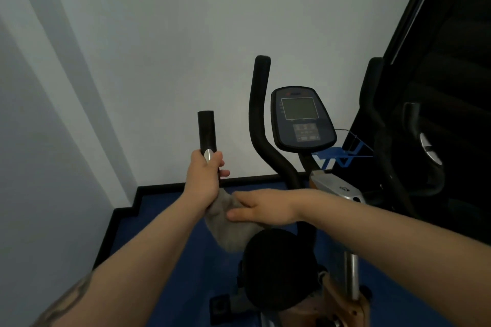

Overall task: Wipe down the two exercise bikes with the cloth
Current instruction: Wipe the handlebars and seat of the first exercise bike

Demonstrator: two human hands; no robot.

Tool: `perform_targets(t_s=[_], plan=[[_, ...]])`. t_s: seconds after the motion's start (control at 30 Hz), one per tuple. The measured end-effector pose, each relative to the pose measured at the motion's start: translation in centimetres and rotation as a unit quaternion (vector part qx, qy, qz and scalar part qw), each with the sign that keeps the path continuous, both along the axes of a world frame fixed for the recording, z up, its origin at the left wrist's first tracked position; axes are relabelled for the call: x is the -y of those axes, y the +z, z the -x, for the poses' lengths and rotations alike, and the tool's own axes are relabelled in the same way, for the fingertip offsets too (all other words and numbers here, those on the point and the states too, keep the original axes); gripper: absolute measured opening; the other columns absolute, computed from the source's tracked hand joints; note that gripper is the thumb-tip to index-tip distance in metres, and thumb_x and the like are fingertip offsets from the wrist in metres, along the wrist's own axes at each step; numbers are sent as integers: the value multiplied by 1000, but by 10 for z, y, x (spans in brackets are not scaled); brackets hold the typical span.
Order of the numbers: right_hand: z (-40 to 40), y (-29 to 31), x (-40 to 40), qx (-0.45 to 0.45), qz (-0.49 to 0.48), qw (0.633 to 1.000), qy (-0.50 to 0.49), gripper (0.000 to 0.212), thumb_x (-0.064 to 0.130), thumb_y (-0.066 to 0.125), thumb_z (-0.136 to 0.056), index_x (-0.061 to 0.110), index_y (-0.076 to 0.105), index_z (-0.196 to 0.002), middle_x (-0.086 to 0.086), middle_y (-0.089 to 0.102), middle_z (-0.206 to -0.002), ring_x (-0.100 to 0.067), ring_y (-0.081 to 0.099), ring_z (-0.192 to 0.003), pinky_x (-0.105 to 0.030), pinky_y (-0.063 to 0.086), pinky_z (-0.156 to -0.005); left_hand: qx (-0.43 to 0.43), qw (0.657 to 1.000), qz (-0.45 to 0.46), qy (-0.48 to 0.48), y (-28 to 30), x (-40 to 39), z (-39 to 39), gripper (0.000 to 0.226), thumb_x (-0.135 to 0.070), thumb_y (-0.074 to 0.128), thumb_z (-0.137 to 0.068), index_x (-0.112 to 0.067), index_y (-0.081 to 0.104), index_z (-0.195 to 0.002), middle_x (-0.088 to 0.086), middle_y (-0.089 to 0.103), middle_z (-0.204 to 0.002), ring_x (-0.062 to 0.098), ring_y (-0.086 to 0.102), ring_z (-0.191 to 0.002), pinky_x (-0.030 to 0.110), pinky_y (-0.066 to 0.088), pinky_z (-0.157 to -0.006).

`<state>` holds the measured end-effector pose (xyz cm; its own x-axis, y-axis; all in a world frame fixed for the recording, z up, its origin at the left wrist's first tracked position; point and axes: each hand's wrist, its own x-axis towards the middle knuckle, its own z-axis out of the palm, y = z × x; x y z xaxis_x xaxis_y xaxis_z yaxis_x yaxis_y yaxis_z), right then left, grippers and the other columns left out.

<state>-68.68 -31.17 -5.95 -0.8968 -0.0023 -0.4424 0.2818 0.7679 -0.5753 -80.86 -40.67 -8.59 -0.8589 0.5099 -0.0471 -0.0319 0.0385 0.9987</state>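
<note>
Left hand (203, 180) grips tubular handlebar (207, 131); right hand (261, 207) presses cloth (225, 223) (soft, grey).

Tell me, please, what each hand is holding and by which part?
The left hand grips the bike's left handlebar at its metal sensor. The right hand lies flat on the grey cloth, fingers straight.

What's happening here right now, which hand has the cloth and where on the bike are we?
A person stands over an exercise bike in a room corner. The left hand grips the near handlebar just below its black foam end, over the silver sensor. The right hand reaches across with fingers fairly straight, pressing on the grey cloth, which hangs below the left hand, above the black saddle. The console is dark. Another dark machine stands to the right.
</note>
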Motion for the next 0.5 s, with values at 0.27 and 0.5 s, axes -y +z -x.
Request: perform_targets(t_s=[0.27, 0.5], plan=[[11, 3, 12, -10, 34, 999, 6, 51, 52, 40, -99, 16, 54, -132, -3, 59, -127, -16, 54, -115, -28, 38, -97, -74, 997, 39, 0, -2, 3, 1, 14, -29, 44, -102, -16, 41, -108, 3, 57, -91, 15, 62, -70, 12, 44, -46], [3, 1, -4, 6, -61, 994, 95, 39, 57, 44, -96, 22, 47, -115, 10, 55, -95, -4, 52, -86, -26, 39, -78, -60, 997, 54, -7, 1, 3, 2, 15, -30, 45, -102, -17, 41, -106, 3, 56, -89, 15, 61, -71, 24, 43, -58]])
